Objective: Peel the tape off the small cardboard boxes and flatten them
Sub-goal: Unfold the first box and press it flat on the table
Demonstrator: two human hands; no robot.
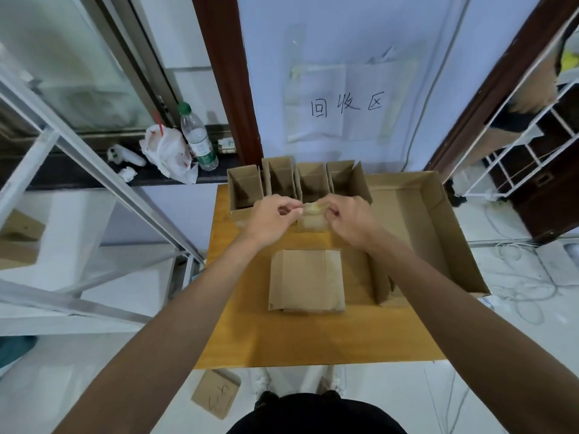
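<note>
**Surroundings.** A dark ledge (94, 177) at the left rear carries one green-capped plastic bottle (198, 137) and one white plastic bag (167, 156). One handwritten paper sign (346, 104) is fixed to the wall behind the surface (282, 339). A white wire rack (520, 133) stands at the right, with loose cables (526, 292) on the floor near it. One marked cardboard scrap (216, 393) lies on the floor by the near edge of the surface.

**Obstruction.** The person's raised hands hide the front of the middle boxes in the row. The right forearm crosses the near part of the one large cardboard tray (448, 223).

**Count.** Four upright boxes (244, 189), open-topped, stand side by side along the far edge. One flattened box (307, 280) lies mid-surface, apart from the row.

**Hands.** The left hand (272, 214) and right hand (347, 217) both have curled fingers. Together they pinch one yellowish wad of tape (314, 209) between them, just in front of the row.
</note>
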